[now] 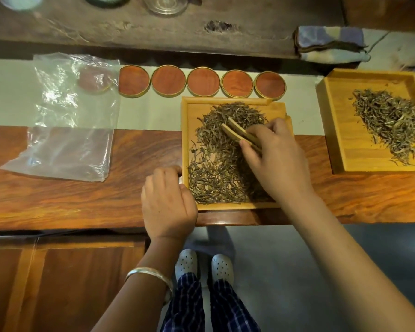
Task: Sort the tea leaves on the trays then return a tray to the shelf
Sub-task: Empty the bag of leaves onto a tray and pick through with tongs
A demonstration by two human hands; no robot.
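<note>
centre of frame: a wooden tray (185,140) sits on the desk (82,192), covered with loose tea leaves (216,168). the right hand (273,159) reaches in from the lower right and grips wooden tongs (237,134), whose tips lie among the leaves; the rear of the tongs is hidden under the fingers. the left hand (168,202) rests at the tray's lower left corner, fingers curled over the rim; the fingertips are hidden. the right hand and forearm cover the tray's lower right part.

right edge of frame: a second tray (333,130) with a pile of leaves (388,125), partly cut off by the frame.

above the centre tray: five round lids (203,81) in a row. left: a clear plastic bag (74,116) lying flat, with a round shape under it, hard to make out. upper right: a folded cloth (331,44). top edge: blurred glassware (165,6), cut off.
</note>
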